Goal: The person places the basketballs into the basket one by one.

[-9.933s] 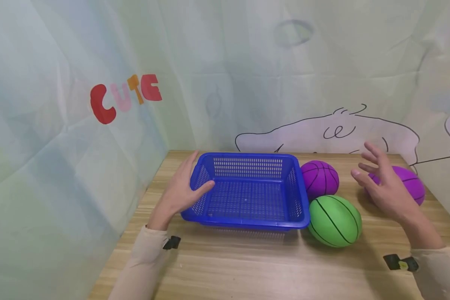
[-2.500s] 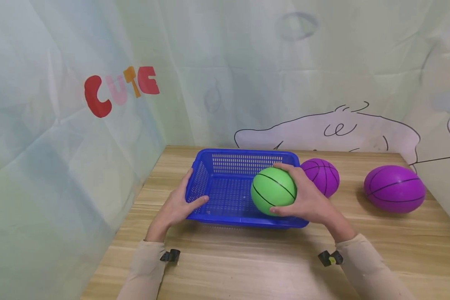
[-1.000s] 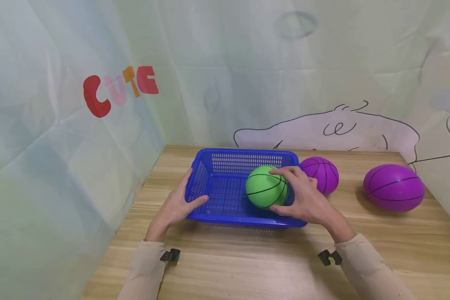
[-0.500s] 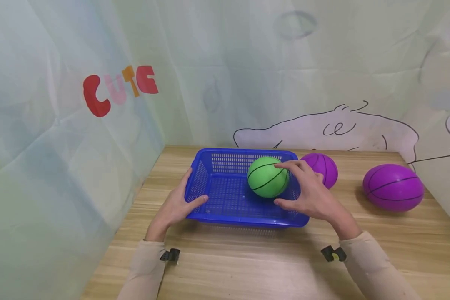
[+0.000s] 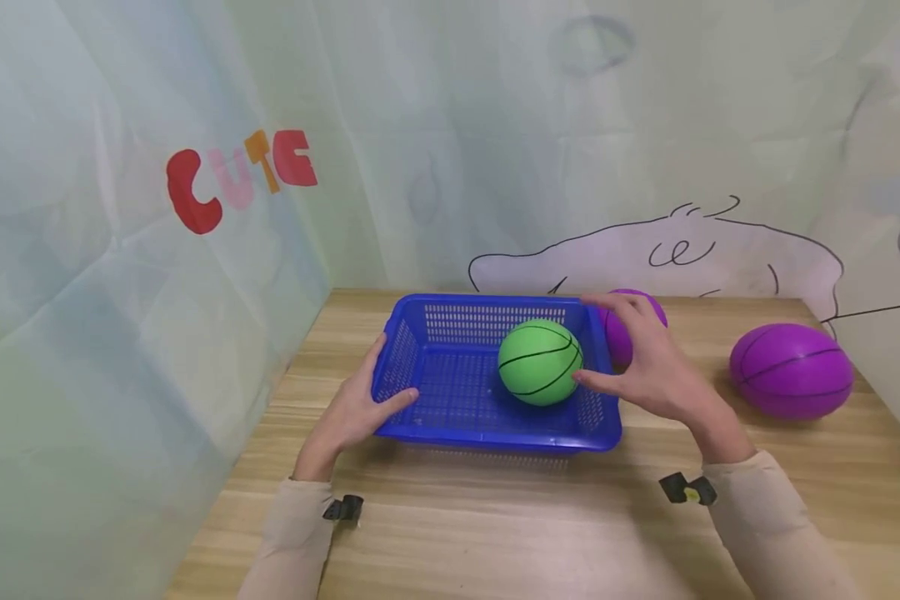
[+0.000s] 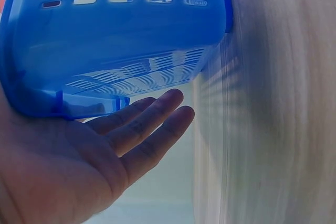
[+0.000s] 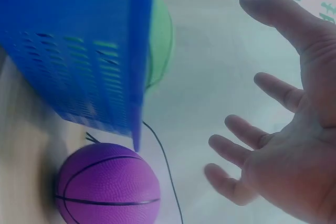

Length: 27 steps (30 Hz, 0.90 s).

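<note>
A blue plastic basket (image 5: 450, 437) with slotted walls stands on the table. My left hand (image 5: 356, 408) is at its left end, the thumb over the rim and the fingers stretched along the outside. In the left wrist view those fingers (image 6: 152, 135) extend below the rim, apart from the wall. Inside the basket, toward its right end, lies a green toy basketball (image 5: 540, 362). My right hand (image 5: 656, 367) hovers over the right rim with fingers spread, holding nothing. Behind it, partly hidden, a purple toy basketball (image 7: 107, 184) sits by the basket's right side.
Another purple ball (image 5: 791, 371) lies farther right on the wooden table (image 5: 495, 525). A printed cloth (image 5: 420, 150) hangs along the left side and behind the table's back edge.
The right hand carried the green ball from beside the basket into it, let go, and moved right and up. The nearer purple ball has shifted slightly back. The left hand has stayed put.
</note>
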Tool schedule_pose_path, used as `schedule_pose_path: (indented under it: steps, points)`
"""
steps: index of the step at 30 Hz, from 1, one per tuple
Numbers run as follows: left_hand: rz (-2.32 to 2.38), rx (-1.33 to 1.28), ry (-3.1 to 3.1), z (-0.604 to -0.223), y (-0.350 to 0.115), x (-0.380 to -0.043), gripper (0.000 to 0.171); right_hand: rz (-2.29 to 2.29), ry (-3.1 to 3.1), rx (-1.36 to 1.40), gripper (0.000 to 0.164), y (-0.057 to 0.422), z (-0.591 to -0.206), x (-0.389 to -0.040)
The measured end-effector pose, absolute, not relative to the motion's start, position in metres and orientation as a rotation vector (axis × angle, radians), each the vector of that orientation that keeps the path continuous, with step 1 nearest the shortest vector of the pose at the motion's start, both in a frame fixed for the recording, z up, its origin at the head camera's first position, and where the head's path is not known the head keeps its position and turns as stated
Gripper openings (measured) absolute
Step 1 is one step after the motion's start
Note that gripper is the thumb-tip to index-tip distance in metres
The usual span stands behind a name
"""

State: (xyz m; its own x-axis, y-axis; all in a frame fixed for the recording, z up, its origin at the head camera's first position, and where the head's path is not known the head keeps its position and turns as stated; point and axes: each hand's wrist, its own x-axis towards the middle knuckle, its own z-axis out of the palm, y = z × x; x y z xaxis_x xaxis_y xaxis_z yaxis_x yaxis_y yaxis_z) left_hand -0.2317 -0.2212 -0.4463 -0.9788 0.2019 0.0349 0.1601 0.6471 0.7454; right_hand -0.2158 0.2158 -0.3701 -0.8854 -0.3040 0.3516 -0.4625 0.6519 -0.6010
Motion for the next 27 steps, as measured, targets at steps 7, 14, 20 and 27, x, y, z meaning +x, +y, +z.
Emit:
schedule_pose_path:
  steps: [7, 14, 20, 27]
  points:
    - [1.27, 0.295, 2.814, -0.448, -0.224, -0.23, 0.114, 1.136, -2.641, 0.566, 0.104, 0.224, -0.359, -0.215]
    - [1.259, 0.297, 2.817, -0.449, -0.225, -0.229, 0.113, 1.182, -2.596, 0.495, 0.111, 0.239, -0.354, -0.217]
    - [1.266, 0.314, 2.809, -0.45, -0.224, -0.231, 0.113, 1.294, -2.578, 0.326, 0.116, 0.262, -0.343, -0.212]
    - [1.266, 0.35, 2.821, -0.449, -0.222, -0.234, 0.113, 1.285, -2.52, 0.247, 0.118, 0.288, -0.327, -0.209]
